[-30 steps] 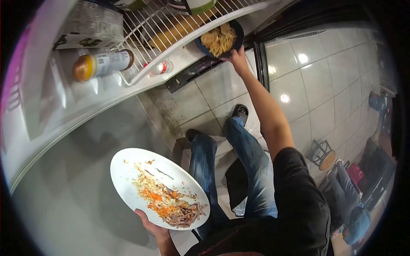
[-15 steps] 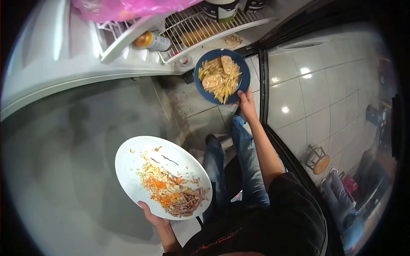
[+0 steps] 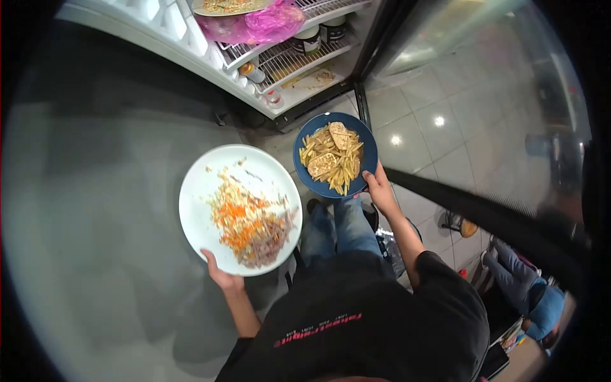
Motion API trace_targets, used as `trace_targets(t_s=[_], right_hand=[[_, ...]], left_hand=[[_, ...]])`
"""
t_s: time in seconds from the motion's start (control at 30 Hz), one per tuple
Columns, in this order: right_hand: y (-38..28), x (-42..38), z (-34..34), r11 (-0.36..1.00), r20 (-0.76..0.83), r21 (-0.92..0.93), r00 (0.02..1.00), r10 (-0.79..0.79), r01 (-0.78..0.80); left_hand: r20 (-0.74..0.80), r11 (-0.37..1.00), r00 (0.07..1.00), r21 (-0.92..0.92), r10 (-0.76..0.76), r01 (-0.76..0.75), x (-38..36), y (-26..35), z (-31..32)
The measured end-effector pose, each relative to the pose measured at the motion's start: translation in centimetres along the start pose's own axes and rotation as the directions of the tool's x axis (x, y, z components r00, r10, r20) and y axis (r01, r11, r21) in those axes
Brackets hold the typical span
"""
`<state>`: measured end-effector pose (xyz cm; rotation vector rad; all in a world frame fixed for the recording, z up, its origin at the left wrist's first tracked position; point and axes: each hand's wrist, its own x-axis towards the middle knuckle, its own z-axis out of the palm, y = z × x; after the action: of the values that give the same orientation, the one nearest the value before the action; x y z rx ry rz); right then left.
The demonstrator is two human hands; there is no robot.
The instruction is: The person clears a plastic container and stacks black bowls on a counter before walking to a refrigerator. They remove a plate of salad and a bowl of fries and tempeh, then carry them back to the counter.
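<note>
My left hand (image 3: 223, 272) grips the lower edge of a large white plate (image 3: 197, 184). Piled on it are shredded orange, pale and brownish-pink foods (image 3: 245, 219), which lean toward the plate's right side. In my right hand (image 3: 378, 186) is a dark blue plate (image 3: 369, 140), with the thumb over its lower right rim and the other fingers mostly hidden underneath. French fries (image 3: 347, 175) and browned round pieces (image 3: 323, 165) cover that plate. The two plates are held side by side in front of me, apart from each other.
Ahead stands an open fridge with wire shelves (image 3: 280, 67). A pink plastic bag (image 3: 267, 24), another plate of food (image 3: 232, 6), dark tubs (image 3: 307, 42) and a bottle (image 3: 252, 72) are inside. Its glass door (image 3: 439, 95) stands open at right; a stool (image 3: 466, 226) and a seated person (image 3: 525, 290) are beyond.
The fridge shelves now appear farther off. The white plate has risen in view and looks rounder, and the blue plate sits lower and nearer to it. Both plates stay in my hands.
</note>
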<state>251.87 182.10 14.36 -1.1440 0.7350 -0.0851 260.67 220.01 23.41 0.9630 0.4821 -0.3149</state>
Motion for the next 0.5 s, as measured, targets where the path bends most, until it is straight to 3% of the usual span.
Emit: trace_targets(t_s=[0.13,0.17,0.23,0.5], right_hand=[[-1.0,-6.8,-1.2,1.0,0.007,-0.014,1.0,-0.003,0.003],[-0.5,-8.5,-1.7,0.995,0.008,-0.094,1.0,-0.012,0.013],[-0.9,-12.3,-1.7,0.999,-0.026,-0.017,0.999,-0.028,0.027],[-2.4,-23.0,-2.3,0.999,-0.103,-0.003,0.993,-0.052,0.052]], left_hand=[[0.063,0.996,0.995,0.035,0.081,-0.083,0.5,-0.2,0.9],[0.085,0.996,0.993,0.033,0.079,-0.082,0.8,-0.3,0.5],[0.119,0.992,0.987,0.055,0.109,-0.116,0.4,-0.3,1.4],[0.195,0.971,0.964,0.116,0.182,-0.207,-1.5,1.1,5.4]])
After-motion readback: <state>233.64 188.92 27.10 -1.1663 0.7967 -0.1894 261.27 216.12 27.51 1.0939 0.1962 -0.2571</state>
